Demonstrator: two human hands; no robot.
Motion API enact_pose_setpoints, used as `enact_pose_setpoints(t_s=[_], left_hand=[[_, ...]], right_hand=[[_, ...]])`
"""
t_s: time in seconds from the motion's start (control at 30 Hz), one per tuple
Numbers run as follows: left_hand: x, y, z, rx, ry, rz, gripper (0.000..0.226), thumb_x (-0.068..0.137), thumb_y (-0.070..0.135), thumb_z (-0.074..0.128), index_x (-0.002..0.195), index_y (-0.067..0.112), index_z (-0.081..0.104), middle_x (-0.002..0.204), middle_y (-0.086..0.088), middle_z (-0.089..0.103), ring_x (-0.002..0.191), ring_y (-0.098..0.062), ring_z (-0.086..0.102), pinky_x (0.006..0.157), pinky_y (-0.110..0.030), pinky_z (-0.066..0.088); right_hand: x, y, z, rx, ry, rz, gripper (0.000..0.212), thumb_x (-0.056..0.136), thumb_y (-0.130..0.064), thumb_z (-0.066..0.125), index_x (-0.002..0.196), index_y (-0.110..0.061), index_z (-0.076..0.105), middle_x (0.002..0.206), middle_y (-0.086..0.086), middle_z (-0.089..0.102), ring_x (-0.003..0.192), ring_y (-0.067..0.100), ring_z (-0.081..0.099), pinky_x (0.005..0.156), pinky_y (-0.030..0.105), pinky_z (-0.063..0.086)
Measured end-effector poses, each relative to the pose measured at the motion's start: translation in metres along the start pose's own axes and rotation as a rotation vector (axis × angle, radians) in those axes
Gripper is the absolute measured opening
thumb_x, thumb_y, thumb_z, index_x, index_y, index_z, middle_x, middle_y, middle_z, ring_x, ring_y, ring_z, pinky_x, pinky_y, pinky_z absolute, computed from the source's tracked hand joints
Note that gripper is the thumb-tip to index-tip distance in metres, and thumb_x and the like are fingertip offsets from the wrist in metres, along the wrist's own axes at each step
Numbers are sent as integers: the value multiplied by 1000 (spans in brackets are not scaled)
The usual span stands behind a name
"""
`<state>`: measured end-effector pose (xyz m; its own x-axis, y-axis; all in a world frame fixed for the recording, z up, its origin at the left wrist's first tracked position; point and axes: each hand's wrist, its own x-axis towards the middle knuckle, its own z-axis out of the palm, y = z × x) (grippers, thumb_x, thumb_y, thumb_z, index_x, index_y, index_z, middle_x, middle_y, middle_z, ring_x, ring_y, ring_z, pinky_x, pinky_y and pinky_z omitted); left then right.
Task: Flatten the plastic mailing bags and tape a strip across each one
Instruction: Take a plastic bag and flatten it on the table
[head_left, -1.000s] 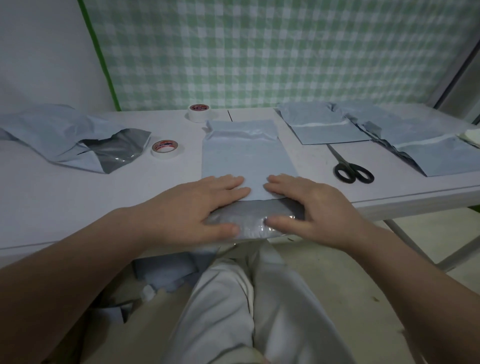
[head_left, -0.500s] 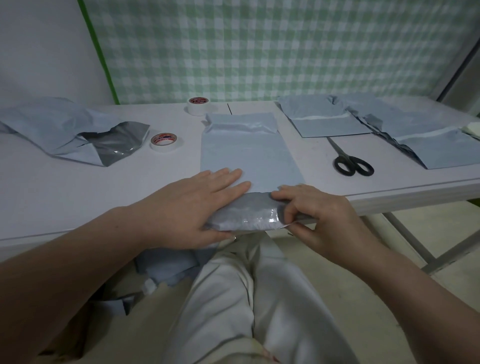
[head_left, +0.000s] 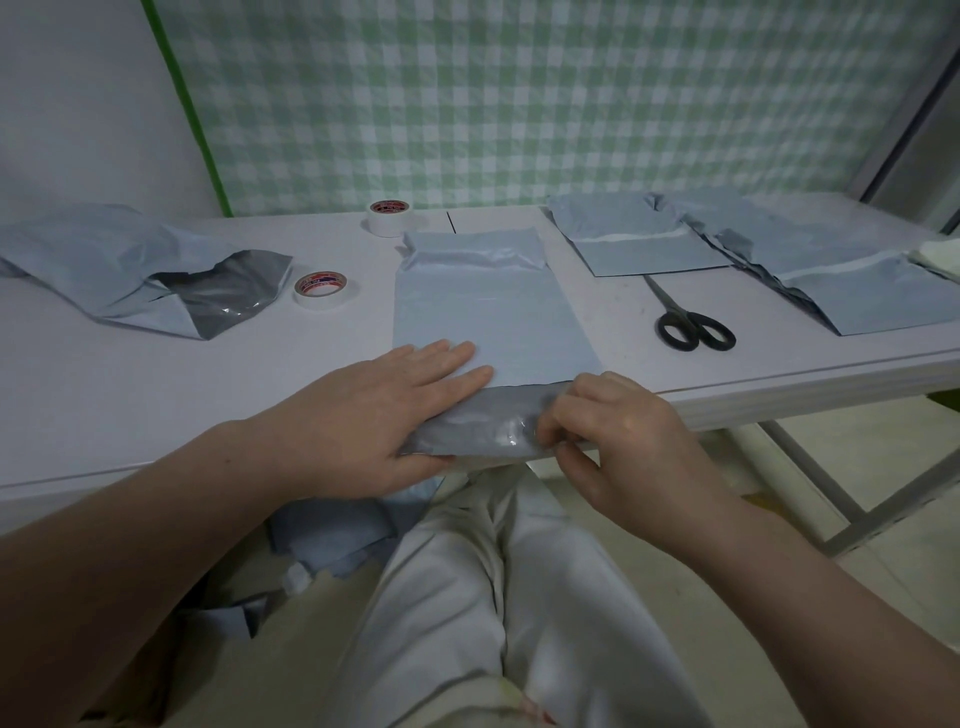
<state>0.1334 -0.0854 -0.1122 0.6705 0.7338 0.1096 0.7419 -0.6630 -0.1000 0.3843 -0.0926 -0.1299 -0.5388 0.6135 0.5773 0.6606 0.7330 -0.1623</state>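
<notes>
A light blue plastic mailing bag (head_left: 488, 317) lies flat on the white table (head_left: 156, 395), its dark grey flap folded at the near edge. My left hand (head_left: 384, 415) presses flat on the bag's near left part with straight fingers. My right hand (head_left: 618, 441) pinches the grey flap at its right end, at the table's front edge. Two tape rolls stand on the table: one (head_left: 324, 290) to the left of the bag, another (head_left: 389, 217) at the back.
Black scissors (head_left: 693, 325) lie right of the bag. Flattened bags (head_left: 639, 236) and more bags (head_left: 857, 280) lie at the back right. A crumpled bag (head_left: 130, 270) sits at the left. More bags (head_left: 332, 530) lie on the floor beside my legs.
My right hand went from pressing flat beside the left hand to the flap's right end, where it now pinches the plastic. The left hand stays pressed on the bag.
</notes>
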Motion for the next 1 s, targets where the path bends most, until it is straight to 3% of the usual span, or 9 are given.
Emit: enact_pose_setpoints(t_s=[0.1, 0.23, 0.5, 0.77, 0.87, 1.0], left_hand=[[-1, -1, 1, -9, -6, -12, 74, 90, 60, 34, 150, 17, 24, 155, -11, 24, 142, -26, 27, 115, -31, 15], [-1, -1, 1, -20, -3, -5, 73, 90, 57, 36, 150, 16, 26, 155, -13, 26, 141, -27, 28, 115, -26, 13], [-1, -2, 1, -85, -24, -11, 75, 87, 61, 26, 151, 27, 11, 159, -1, 9, 147, -16, 10, 115, -24, 2], [1, -2, -2, -207, -3, -75, 69, 81, 64, 16, 146, 42, 9, 158, 12, 6, 143, 1, 1, 107, -4, -10], [3, -2, -3, -323, 27, -108, 67, 78, 64, 19, 142, 45, 18, 155, 17, 13, 140, 7, 6, 107, -3, -3], [8, 2, -10, -391, 110, -164, 71, 74, 64, 30, 137, 35, 47, 148, 14, 35, 135, 7, 25, 104, -1, 10]], right_hand=[[-1, -4, 0, -15, 8, 18, 17, 68, 3, 57, 70, -14, 57, 73, -2, 50, 63, 21, 46, 53, 35, 42], [-2, -6, -2, -12, 43, 44, 17, 69, 4, 57, 70, -12, 52, 71, -1, 49, 61, 21, 44, 51, 36, 41], [-5, -6, -1, -68, 112, 107, 9, 65, -8, 60, 70, -16, 59, 62, -5, 49, 55, 17, 48, 45, 32, 44], [-3, -9, -8, -135, 155, 131, 10, 62, -6, 58, 64, -14, 52, 66, -4, 48, 60, 16, 43, 48, 27, 34], [0, -9, -8, -101, 157, 133, 12, 62, -4, 56, 64, -13, 49, 67, -4, 46, 60, 16, 40, 47, 29, 36], [3, -10, -9, -67, 135, 171, 12, 62, -7, 53, 71, -15, 50, 67, -9, 42, 58, 15, 41, 45, 31, 39]])
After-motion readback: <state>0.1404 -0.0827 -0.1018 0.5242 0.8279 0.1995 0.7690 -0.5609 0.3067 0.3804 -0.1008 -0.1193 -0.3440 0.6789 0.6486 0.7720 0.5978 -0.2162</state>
